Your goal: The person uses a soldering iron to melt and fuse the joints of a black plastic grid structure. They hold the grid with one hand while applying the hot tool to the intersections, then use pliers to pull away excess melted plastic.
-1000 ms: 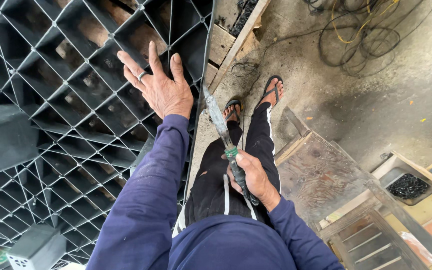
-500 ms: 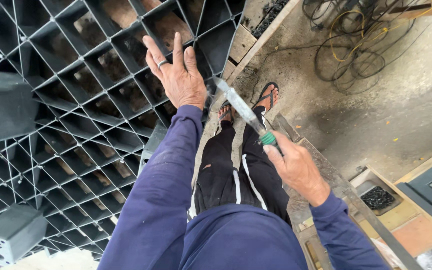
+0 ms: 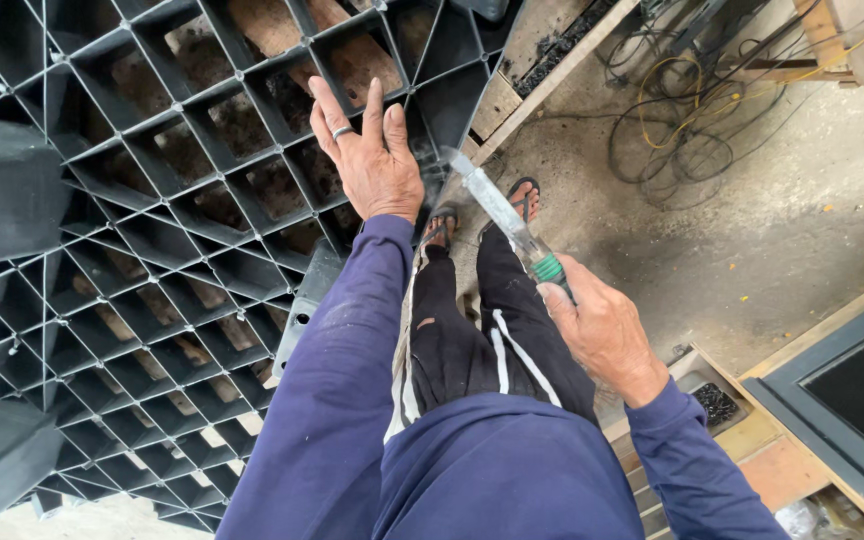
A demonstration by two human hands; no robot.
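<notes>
Left hand [image 3: 372, 165] flat, fingers spread, pressing black plastic grid panel [image 3: 152, 250] near its right edge. Right hand [image 3: 600, 325] clenched around knife [image 3: 512, 225], blade toward grid. Judged step: bracing panel; cutting calls for blade brought to right edge.

The person wears a dark blue long-sleeved top [image 3: 512, 470], black trousers [image 3: 482, 330] with white side stripes, flip-flops [image 3: 524, 195], and a ring [image 3: 342, 132].

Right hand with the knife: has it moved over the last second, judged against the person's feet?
Yes. The right hand has lifted the knife; its tip now points up and left past the sandalled feet, toward the black grid.
</notes>
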